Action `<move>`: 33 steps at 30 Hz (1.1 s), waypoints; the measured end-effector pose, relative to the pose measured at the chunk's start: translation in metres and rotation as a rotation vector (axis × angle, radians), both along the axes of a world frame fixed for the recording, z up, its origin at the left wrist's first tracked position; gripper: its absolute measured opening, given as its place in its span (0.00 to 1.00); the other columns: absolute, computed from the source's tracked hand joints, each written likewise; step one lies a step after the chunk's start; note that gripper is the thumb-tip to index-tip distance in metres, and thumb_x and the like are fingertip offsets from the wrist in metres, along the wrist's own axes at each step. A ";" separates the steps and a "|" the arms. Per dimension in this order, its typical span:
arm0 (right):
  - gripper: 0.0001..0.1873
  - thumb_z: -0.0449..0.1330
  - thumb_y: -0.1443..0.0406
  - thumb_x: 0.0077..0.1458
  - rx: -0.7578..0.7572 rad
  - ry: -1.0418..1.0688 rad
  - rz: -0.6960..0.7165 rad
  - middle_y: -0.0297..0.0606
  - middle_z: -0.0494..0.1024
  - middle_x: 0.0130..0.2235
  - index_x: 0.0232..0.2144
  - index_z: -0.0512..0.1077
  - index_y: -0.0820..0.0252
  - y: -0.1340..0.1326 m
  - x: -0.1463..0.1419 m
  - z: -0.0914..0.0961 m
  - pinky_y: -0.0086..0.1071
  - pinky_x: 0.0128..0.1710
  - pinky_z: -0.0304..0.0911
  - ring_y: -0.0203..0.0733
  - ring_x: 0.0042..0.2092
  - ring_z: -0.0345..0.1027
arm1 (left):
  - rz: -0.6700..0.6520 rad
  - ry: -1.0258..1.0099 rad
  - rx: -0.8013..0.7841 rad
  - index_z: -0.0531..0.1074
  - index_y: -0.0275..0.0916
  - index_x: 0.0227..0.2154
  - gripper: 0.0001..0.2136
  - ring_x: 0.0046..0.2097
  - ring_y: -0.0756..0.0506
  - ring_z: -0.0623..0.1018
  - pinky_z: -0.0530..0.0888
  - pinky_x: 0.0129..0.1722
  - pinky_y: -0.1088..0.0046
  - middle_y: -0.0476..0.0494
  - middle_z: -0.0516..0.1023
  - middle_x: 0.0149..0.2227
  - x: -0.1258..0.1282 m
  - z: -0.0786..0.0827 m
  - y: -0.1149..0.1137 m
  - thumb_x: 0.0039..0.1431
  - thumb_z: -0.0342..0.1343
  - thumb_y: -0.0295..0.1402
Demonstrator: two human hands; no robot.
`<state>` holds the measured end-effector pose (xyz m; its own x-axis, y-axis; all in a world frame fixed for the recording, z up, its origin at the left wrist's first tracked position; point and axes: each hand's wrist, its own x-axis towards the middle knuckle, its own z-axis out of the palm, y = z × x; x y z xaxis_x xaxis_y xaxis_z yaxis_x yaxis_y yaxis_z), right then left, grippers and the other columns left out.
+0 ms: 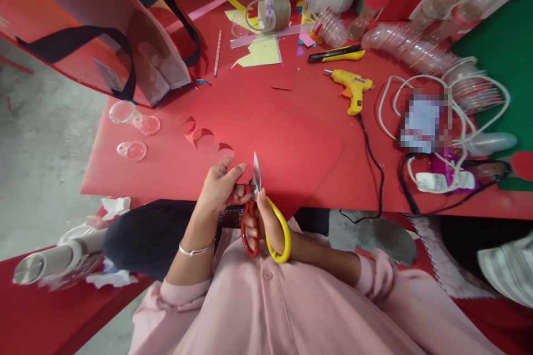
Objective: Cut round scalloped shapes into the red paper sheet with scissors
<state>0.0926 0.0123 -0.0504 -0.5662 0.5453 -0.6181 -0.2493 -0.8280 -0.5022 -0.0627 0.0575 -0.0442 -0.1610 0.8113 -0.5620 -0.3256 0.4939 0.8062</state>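
Scissors (255,184) are partly hidden by the right hand (267,219) gripping them.

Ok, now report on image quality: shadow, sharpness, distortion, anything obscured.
Head view: the scissors look fairly sharp; soft shadow dulls the red sheet close to them; the sheet's edges barely separate from the red table; the shopping bag's lower edge bows, probably lens distortion; a mosaic patch at right hides what lies beneath.
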 end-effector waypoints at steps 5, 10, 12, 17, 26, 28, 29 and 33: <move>0.47 0.62 0.19 0.49 -0.003 -0.025 0.006 0.19 0.63 0.23 0.40 0.66 0.52 0.000 -0.001 0.001 0.27 0.12 0.64 0.31 0.16 0.54 | -0.002 0.011 0.002 0.71 0.43 0.34 0.19 0.13 0.51 0.66 0.63 0.14 0.77 0.55 0.71 0.15 -0.001 -0.001 0.000 0.55 0.75 0.46; 0.50 0.58 0.16 0.47 0.006 -0.037 0.035 0.19 0.64 0.21 0.41 0.66 0.52 -0.002 -0.002 -0.001 0.28 0.12 0.63 0.34 0.14 0.60 | -0.014 0.026 0.016 0.70 0.44 0.33 0.19 0.13 0.51 0.66 0.64 0.15 0.76 0.56 0.71 0.15 -0.001 -0.003 0.000 0.56 0.74 0.47; 0.50 0.59 0.16 0.46 0.006 -0.041 0.044 0.19 0.64 0.21 0.40 0.65 0.52 -0.001 -0.003 0.000 0.28 0.12 0.63 0.34 0.14 0.61 | -0.018 0.035 0.016 0.70 0.44 0.33 0.18 0.13 0.50 0.66 0.64 0.15 0.76 0.56 0.71 0.15 -0.001 -0.004 0.000 0.56 0.74 0.46; 0.50 0.59 0.16 0.45 -0.009 -0.046 0.037 0.18 0.63 0.21 0.40 0.65 0.52 0.000 -0.004 0.003 0.28 0.11 0.61 0.33 0.14 0.58 | -0.028 0.029 0.025 0.71 0.44 0.33 0.17 0.13 0.50 0.66 0.65 0.15 0.76 0.55 0.72 0.15 -0.002 -0.006 -0.001 0.57 0.72 0.46; 0.49 0.61 0.17 0.47 -0.011 -0.043 0.017 0.19 0.64 0.21 0.41 0.66 0.52 -0.001 -0.005 0.003 0.28 0.11 0.62 0.33 0.14 0.58 | -0.042 0.039 0.031 0.71 0.43 0.33 0.15 0.14 0.50 0.67 0.65 0.15 0.75 0.54 0.73 0.15 -0.003 -0.007 -0.002 0.59 0.71 0.44; 0.50 0.63 0.18 0.46 -0.017 -0.043 -0.001 0.18 0.64 0.22 0.45 0.67 0.52 0.000 -0.005 0.004 0.29 0.11 0.64 0.32 0.15 0.56 | -0.041 0.048 0.037 0.71 0.43 0.33 0.15 0.14 0.50 0.67 0.65 0.15 0.76 0.54 0.73 0.15 -0.004 -0.008 -0.002 0.60 0.70 0.44; 0.51 0.64 0.18 0.45 -0.020 -0.044 -0.003 0.18 0.64 0.22 0.46 0.67 0.52 0.000 -0.006 0.005 0.29 0.11 0.64 0.32 0.15 0.56 | -0.040 0.050 0.038 0.71 0.43 0.34 0.15 0.14 0.50 0.67 0.65 0.15 0.76 0.54 0.73 0.16 -0.004 -0.008 -0.002 0.60 0.70 0.44; 0.51 0.65 0.18 0.43 -0.031 -0.052 -0.007 0.18 0.64 0.22 0.45 0.67 0.52 0.000 -0.007 0.006 0.29 0.11 0.63 0.33 0.15 0.56 | -0.040 0.058 0.033 0.71 0.43 0.34 0.15 0.14 0.50 0.68 0.65 0.15 0.76 0.54 0.73 0.16 -0.005 -0.010 -0.002 0.59 0.71 0.45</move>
<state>0.0860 0.0127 -0.0441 -0.5286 0.5292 -0.6637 -0.2295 -0.8418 -0.4885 -0.0673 0.0552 -0.0543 -0.1597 0.8358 -0.5253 -0.2585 0.4782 0.8394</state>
